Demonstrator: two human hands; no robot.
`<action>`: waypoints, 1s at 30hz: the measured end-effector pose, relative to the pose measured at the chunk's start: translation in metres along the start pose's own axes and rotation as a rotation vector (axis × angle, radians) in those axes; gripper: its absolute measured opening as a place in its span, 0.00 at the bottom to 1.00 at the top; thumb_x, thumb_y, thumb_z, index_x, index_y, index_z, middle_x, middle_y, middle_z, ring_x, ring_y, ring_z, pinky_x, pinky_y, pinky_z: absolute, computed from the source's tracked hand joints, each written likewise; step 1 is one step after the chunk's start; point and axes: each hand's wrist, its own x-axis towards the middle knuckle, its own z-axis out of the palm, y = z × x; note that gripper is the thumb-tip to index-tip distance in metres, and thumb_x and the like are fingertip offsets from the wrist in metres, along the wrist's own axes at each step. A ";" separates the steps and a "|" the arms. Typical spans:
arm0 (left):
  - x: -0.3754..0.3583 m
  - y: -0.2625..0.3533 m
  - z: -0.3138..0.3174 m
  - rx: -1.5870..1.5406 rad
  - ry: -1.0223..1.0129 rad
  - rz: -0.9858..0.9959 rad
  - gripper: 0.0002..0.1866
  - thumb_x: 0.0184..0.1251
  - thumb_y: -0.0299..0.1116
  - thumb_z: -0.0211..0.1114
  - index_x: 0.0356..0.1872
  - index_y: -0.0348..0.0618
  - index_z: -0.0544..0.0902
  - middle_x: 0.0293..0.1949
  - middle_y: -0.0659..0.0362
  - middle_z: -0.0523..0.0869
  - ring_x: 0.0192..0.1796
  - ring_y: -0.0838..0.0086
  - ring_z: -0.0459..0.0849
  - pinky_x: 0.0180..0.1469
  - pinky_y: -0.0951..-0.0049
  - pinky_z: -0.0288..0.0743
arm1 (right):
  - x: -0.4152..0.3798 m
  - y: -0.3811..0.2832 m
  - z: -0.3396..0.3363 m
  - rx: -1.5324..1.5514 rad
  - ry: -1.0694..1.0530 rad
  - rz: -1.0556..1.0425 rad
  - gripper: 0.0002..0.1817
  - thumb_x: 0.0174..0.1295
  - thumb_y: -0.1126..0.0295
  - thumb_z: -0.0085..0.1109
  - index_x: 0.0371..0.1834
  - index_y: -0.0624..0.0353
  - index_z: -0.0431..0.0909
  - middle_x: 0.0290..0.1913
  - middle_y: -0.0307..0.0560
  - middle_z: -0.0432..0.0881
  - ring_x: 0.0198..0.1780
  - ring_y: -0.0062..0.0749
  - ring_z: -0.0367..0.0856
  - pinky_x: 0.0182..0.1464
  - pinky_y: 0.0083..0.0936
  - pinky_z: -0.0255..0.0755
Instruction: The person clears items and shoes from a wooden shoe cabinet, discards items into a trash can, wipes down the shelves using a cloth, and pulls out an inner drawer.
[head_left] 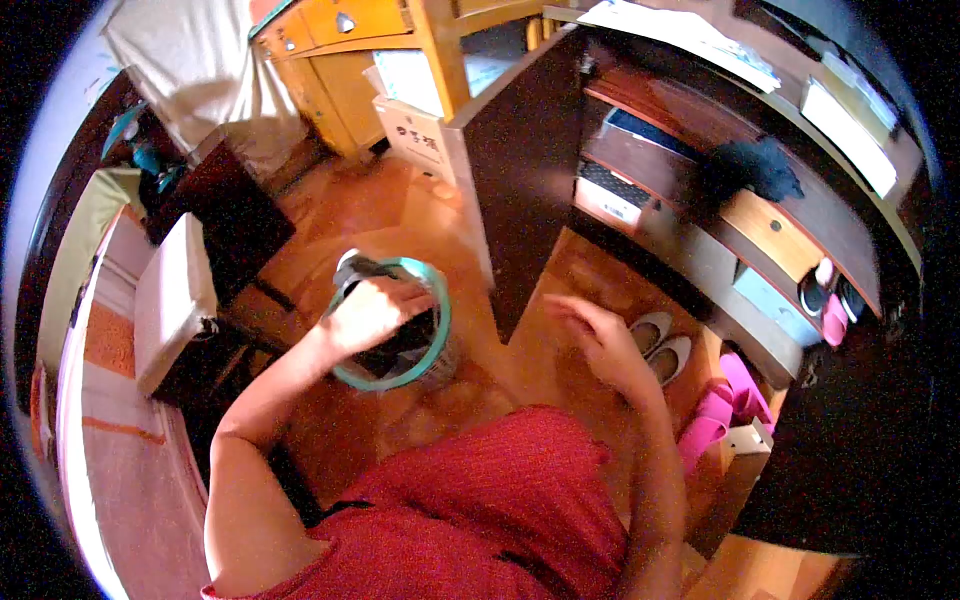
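Note:
My left hand [385,308] reaches across the top of a round trash bin [440,345] with a teal rim. Its fingers are curled within the rim; what they grip, if anything, is hidden. Black bag-like material [405,350] lines the bin below the hand, and a dark strip with a pale end lies behind the knuckles. My right hand [595,335] hovers apart from the bin, empty, fingers stretched toward the open dark cabinet door [520,170]. White shoes [665,355] sit on the floor just beyond it.
On the right, a dark shoe cabinet [680,180] holds boxes and shoes on its shelves. Pink slippers [710,425] lie near its base. A cushioned seat [175,310] stands at the left. An orange wooden desk [340,60] and a cardboard box [410,140] are farther back.

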 end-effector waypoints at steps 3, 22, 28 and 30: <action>0.025 0.020 0.024 -0.309 0.151 0.082 0.20 0.45 0.22 0.56 0.44 0.37 0.78 0.43 0.54 0.81 0.40 0.64 0.83 0.40 0.70 0.79 | -0.001 0.006 0.001 0.040 0.072 -0.034 0.15 0.62 0.79 0.45 0.52 0.63 0.73 0.49 0.49 0.79 0.53 0.32 0.76 0.55 0.25 0.67; 0.266 0.142 0.131 -0.831 0.413 0.333 0.13 0.56 0.21 0.56 0.44 0.39 0.78 0.46 0.50 0.79 0.46 0.56 0.79 0.49 0.64 0.72 | -0.065 0.072 -0.061 -0.214 0.969 0.206 0.16 0.56 0.85 0.48 0.48 0.63 0.76 0.47 0.49 0.80 0.51 0.33 0.77 0.56 0.24 0.68; 0.353 0.129 0.097 -0.984 0.619 0.018 0.11 0.59 0.20 0.54 0.42 0.39 0.80 0.40 0.51 0.83 0.47 0.60 0.80 0.51 0.68 0.71 | -0.091 0.055 -0.095 -0.214 0.981 0.327 0.20 0.58 0.88 0.41 0.52 0.64 0.74 0.51 0.46 0.78 0.54 0.29 0.74 0.60 0.21 0.63; 0.378 0.126 0.099 -1.182 0.679 0.009 0.09 0.61 0.23 0.56 0.42 0.37 0.80 0.42 0.53 0.84 0.46 0.69 0.81 0.52 0.73 0.71 | -0.087 0.044 -0.114 -0.261 0.909 0.353 0.23 0.59 0.87 0.38 0.58 0.63 0.68 0.57 0.48 0.73 0.62 0.32 0.67 0.65 0.24 0.56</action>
